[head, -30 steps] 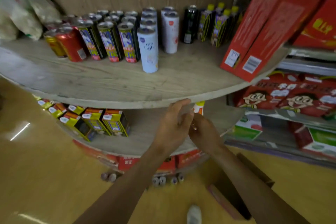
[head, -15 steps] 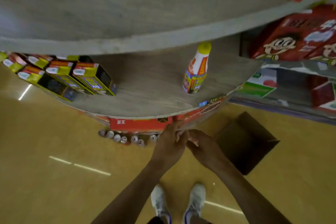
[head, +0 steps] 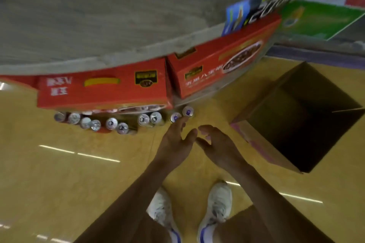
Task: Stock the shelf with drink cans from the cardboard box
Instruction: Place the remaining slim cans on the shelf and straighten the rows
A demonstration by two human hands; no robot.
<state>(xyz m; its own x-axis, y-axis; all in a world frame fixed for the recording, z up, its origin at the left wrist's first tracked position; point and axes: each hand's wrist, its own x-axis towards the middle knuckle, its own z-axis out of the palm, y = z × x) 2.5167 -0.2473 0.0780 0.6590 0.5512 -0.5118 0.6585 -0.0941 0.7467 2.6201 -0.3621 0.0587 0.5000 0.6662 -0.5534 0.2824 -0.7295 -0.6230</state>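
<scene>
Looking down through the head view: hovering the left hand (head: 173,138) low over the floor, fingers fairly straight and loosely spread, holding nothing, tips pointing to 12 o'clock at the nearest drink can (head: 175,117), contact impossible to tell. Holding the right hand (head: 217,144) just beside at 3 o'clock, fingers loosely curling around nothing, lying farther from that can. Standing upright, long axes pointing up at the camera, showing round silver tops, trailing toward 9 o'clock as a ragged row of cans (head: 110,123) under red cartons (head: 102,92) below the shelf (head: 79,16). Gaping dark, seemingly empty, at 3 o'clock: the cardboard box (head: 254,140). Probably calling for a top-down left-hand grasp.
</scene>
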